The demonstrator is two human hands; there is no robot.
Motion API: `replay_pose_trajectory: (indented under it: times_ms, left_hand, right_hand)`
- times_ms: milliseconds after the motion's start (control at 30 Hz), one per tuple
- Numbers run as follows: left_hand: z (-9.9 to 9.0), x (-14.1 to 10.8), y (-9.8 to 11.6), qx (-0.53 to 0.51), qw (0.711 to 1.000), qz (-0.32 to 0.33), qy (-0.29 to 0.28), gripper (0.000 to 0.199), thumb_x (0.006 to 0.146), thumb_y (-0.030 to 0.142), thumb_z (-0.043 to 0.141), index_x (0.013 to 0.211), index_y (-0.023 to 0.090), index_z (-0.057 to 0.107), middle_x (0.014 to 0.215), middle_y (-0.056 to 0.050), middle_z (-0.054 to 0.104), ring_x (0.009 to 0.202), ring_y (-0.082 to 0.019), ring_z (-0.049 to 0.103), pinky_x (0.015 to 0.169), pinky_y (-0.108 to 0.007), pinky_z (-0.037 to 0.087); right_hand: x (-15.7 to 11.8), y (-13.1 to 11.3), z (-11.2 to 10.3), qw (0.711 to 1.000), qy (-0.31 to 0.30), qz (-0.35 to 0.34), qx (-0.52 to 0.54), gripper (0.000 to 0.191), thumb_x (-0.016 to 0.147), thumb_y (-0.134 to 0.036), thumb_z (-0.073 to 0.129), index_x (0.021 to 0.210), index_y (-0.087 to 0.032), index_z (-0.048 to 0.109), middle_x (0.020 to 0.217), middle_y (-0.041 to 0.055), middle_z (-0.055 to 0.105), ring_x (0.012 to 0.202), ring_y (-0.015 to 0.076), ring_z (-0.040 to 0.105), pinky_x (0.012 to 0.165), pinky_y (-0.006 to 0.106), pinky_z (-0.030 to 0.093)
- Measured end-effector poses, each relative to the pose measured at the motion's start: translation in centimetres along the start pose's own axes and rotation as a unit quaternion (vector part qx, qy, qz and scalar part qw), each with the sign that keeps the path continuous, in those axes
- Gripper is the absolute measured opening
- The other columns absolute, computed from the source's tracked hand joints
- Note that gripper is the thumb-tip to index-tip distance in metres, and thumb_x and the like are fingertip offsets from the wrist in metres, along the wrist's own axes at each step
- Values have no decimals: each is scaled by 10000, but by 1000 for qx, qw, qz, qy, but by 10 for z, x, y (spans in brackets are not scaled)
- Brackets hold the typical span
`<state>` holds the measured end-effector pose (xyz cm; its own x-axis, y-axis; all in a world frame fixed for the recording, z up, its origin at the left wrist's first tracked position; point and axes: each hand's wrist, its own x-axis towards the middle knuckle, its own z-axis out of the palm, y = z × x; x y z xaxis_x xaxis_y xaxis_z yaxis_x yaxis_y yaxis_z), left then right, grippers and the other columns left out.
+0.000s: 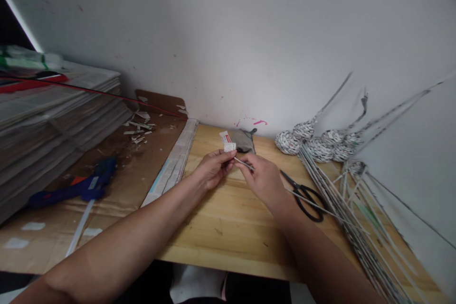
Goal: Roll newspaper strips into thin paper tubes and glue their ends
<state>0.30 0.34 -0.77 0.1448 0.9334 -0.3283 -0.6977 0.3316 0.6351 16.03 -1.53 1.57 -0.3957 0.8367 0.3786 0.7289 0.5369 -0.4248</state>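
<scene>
A thin rolled-paper stick runs between my two hands and back under my right forearm toward the right. My left hand is closed, thumb and fingers pinching the stick's far end. A small piece of printed paper stands up at the left fingertips; whether it belongs to the stick I cannot tell. My right hand is closed around the stick just behind the left. Black-handled scissors lie to the right of my right hand, partly crossed by the stick. A grey cloth pouch-like thing with a white-red tag lies beyond both hands.
Woven paper balls with long tails sit at the right against the wall. A bundle of paper sticks lies along the right side. Leftward are a blue glue gun on cardboard, paper scraps and a tall newspaper stack.
</scene>
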Motion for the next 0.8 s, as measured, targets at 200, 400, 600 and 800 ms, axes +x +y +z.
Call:
replay_pose_trajectory:
  times_ms: [200,400,600,800]
  left_hand:
    - [1,0,0,-13,1000,3,-10,118,739,56,740,671,96,652,624,-5,644,532,-41,582,539,-114,487]
    - [-1,1,-1,-5,1000,8,-18,136,684,59,787,692,99,657,633,-1,645,524,-42,577,515,-118,477]
    - [-1,0,-1,0,1000,10,-14,117,700,59,776,708,97,665,625,-2,639,488,-35,545,459,-112,442]
    - [0,0,0,-11,1000,10,-14,138,683,21,775,697,99,662,638,4,643,526,-39,580,506,-109,478]
  right_hand:
    - [0,-4,-3,1000,-12,-1,-8,248,966,-338,453,877,-208,645,740,32,681,648,165,587,603,267,355]
    - [1,-5,-1,999,-37,10,-27,266,971,-308,423,822,-196,612,710,34,661,614,161,561,574,269,330]
    - [0,-4,1,999,2,-6,-43,169,931,-299,511,922,-191,641,868,67,695,747,188,604,661,282,381]
    - [0,-5,-1,998,-19,-24,-59,264,973,-297,421,841,-202,628,796,55,674,721,180,585,649,281,362]
